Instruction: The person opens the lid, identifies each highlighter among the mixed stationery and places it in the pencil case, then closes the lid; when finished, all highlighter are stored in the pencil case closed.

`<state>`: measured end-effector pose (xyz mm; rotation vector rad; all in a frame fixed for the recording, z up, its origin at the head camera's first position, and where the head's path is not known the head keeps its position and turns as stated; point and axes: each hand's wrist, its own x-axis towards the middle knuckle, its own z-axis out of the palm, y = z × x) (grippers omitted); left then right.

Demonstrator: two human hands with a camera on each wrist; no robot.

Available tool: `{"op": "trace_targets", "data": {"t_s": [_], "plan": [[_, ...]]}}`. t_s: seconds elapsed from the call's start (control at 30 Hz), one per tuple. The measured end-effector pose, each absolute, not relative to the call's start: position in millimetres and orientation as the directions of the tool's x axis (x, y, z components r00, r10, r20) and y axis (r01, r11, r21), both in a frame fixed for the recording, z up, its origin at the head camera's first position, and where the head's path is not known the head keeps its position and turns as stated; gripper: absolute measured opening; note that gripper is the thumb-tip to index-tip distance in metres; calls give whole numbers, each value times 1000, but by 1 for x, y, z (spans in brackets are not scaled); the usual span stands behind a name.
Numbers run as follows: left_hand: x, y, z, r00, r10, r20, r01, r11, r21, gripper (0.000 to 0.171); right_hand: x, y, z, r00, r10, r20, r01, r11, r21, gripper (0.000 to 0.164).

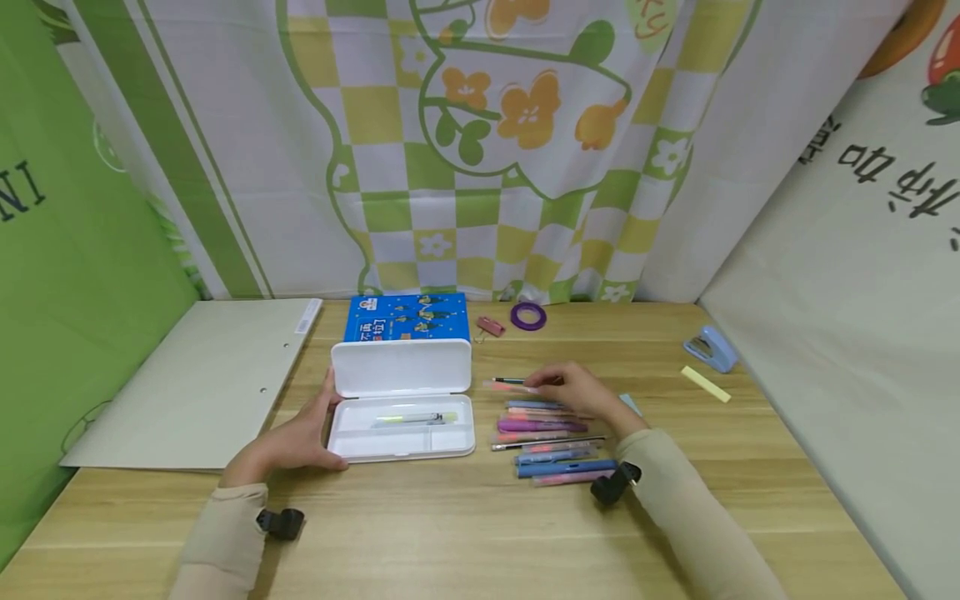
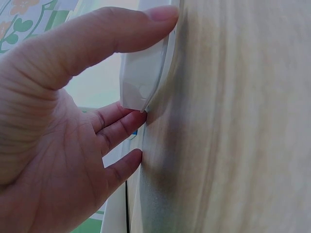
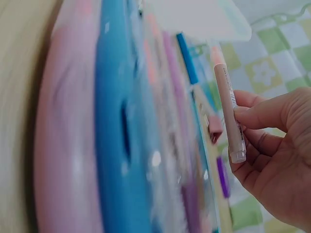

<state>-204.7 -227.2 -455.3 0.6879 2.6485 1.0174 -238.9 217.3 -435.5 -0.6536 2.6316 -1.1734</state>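
Note:
A white pencil case (image 1: pixel 352 454) lies with its lid (image 1: pixel 401 369) raised, and a clear pen with yellow ends (image 1: pixel 405 418) is inside its rear compartment. My left hand (image 1: pixel 300 433) grips the case's left end, thumb at the front corner and fingers behind, as the left wrist view also shows. Between thumb and fingers, my right hand (image 1: pixel 573 390) pinches a pale marker with an orange end (image 3: pixel 227 104), above the table near the far end of a row of pens. That row holds a purple pen (image 1: pixel 540 425), a blue pen (image 1: pixel 566 468) and several others.
Behind the case lies a blue book (image 1: pixel 408 317). A pink clip (image 1: pixel 491 326) and purple tape roll (image 1: pixel 528 316) are at the back. On the right are a blue stapler (image 1: pixel 712 348) and a yellow strip (image 1: pixel 705 384); a large grey board (image 1: pixel 202 383) covers the left.

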Motion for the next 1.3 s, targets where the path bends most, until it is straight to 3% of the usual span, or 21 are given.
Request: {"op": "trace_targets", "data": {"t_s": [0.63,0.97,1.3], "plan": [[-205,-226,-456,-863,503,-41,342,643,685,142,-238,101,-440,-785,-590,188,-508,440,-741,15],[-204,-227,-456,-866,496,-59,324,648,689,142,-236,61,-446,-824,-549,142,-471,522,-711,13],[-204,-227,-457,-870,488,-71,310,653,691,143,-233,51,-452,-828,-544,138,-523,658,-542,18]]}}
